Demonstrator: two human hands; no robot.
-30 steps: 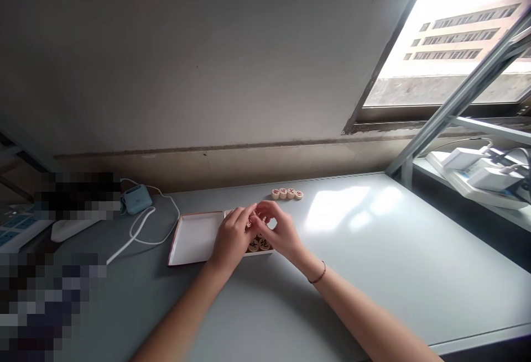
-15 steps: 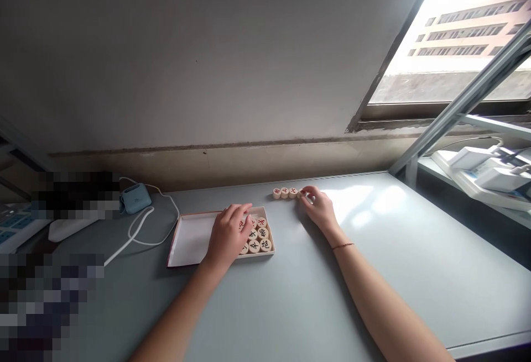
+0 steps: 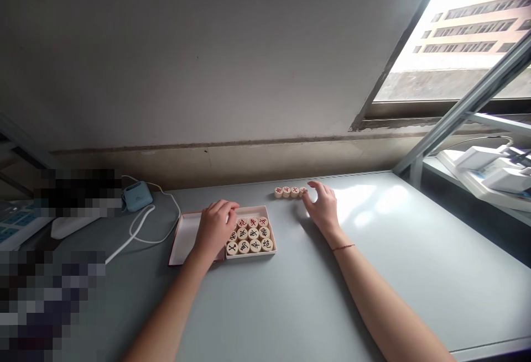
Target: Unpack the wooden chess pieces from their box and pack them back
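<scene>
An open box (image 3: 271,235) lies on the grey table, its right half filled with round wooden pieces (image 3: 253,234) marked in red and black characters. My left hand (image 3: 216,226) is over the middle of the box, at the left edge of the pieces; its fingertips partly cover the leftmost ones. Behind the box, a short row of red-marked pieces (image 3: 286,191) stands near the table's back edge. My right hand (image 3: 322,207) is at the row's right end, thumb and forefinger apart, nothing seen between them.
A blue device (image 3: 136,196) with white cables (image 3: 143,224) lies at the back left, beside a white power strip (image 3: 74,224). White adapters (image 3: 481,157) sit on a shelf at the right. A wall runs behind the table (image 3: 257,307).
My left hand has moved left, uncovering more pieces in the box. My right hand's fingers have opened and come off the last piece, which now shows at the row's right end.
</scene>
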